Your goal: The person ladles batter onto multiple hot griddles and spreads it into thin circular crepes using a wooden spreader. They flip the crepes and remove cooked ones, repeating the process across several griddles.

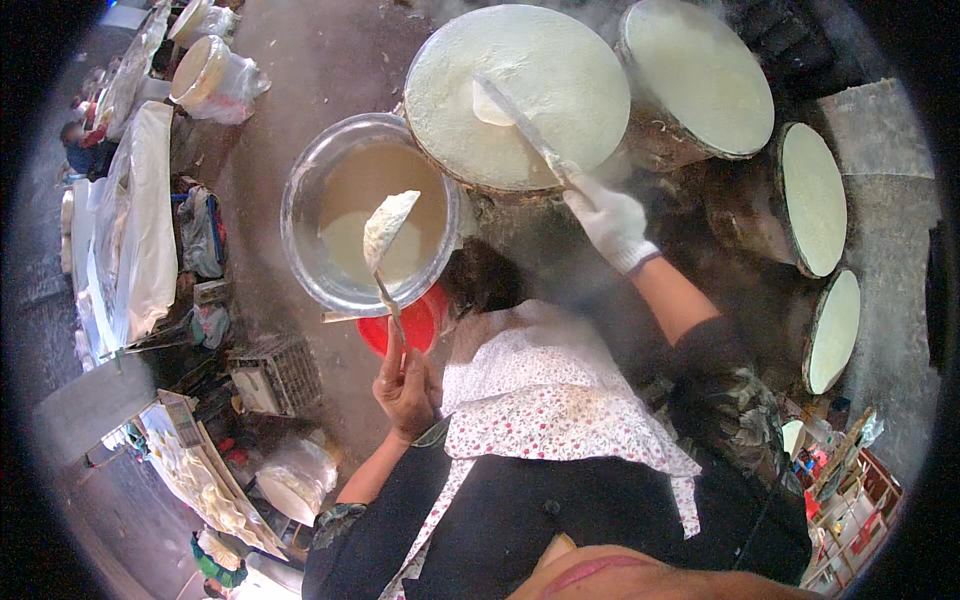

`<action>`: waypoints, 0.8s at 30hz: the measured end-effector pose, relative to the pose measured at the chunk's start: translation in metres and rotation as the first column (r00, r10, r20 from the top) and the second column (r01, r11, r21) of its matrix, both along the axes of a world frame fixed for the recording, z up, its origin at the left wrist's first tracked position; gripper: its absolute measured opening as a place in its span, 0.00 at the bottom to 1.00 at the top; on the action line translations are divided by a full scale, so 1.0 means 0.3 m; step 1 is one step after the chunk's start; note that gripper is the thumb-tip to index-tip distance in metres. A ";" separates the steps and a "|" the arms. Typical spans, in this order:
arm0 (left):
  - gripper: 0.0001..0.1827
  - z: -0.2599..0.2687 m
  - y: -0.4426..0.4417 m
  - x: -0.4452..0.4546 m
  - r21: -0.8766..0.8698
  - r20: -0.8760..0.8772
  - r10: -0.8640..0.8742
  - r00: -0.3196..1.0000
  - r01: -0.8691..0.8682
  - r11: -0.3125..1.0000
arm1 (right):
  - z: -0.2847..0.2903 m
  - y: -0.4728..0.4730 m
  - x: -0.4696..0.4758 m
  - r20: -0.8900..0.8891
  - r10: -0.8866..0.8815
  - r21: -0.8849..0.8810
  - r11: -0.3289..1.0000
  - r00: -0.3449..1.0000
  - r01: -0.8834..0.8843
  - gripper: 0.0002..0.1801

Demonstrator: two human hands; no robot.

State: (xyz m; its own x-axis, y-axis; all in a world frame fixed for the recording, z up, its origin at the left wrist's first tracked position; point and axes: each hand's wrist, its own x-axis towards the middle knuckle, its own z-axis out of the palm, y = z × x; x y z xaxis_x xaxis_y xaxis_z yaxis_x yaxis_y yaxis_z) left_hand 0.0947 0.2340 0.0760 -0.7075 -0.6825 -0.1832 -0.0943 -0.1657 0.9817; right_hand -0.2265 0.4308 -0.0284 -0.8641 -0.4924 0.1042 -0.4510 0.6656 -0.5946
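Note:
My bare left hand [409, 386] grips the thin handle of a ladle [388, 225]. The batter-coated bowl of that ladle hangs over a large metal basin [296, 247] of pale, cloudy liquid [382, 169]. In a white knitted glove, my right hand [611, 225] holds a long flat spatula [529, 135], which slants across a round steamer top [577, 67]. That top carries a thin pale layer. Around the spatula's far end lies a whitish rounded patch [491, 105]; whether it is batter or part of the tool I cannot tell.
A red bucket [420, 319] stands partly under the basin's near side. More round steamer tops [697, 75] curve along the right. Steam drifts across the middle. At left are plastic-covered tables [150, 225], wrapped tubs [217, 79], a crate [277, 375] and people farther off.

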 end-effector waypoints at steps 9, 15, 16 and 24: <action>0.30 0.077 -0.230 -0.605 0.021 0.054 -0.150 0.987 0.149 0.989 | 0.018 -0.027 -0.092 0.036 0.095 0.176 0.979 0.995 -0.100 0.20; 0.32 -0.014 -0.226 -0.799 0.381 -0.080 -0.155 0.985 0.174 0.908 | 0.045 0.160 0.053 0.260 -0.081 -0.323 0.932 0.962 0.166 0.22; 0.32 -0.033 -0.211 -0.798 0.431 -0.070 -0.153 0.986 0.169 0.886 | 0.034 0.132 0.060 0.374 -0.166 -0.325 0.898 0.912 0.296 0.22; 0.18 -0.062 -0.058 -0.689 0.741 0.098 0.005 0.995 -0.076 0.667 | -0.042 0.056 0.091 0.449 -0.006 -0.266 0.954 0.893 0.140 0.24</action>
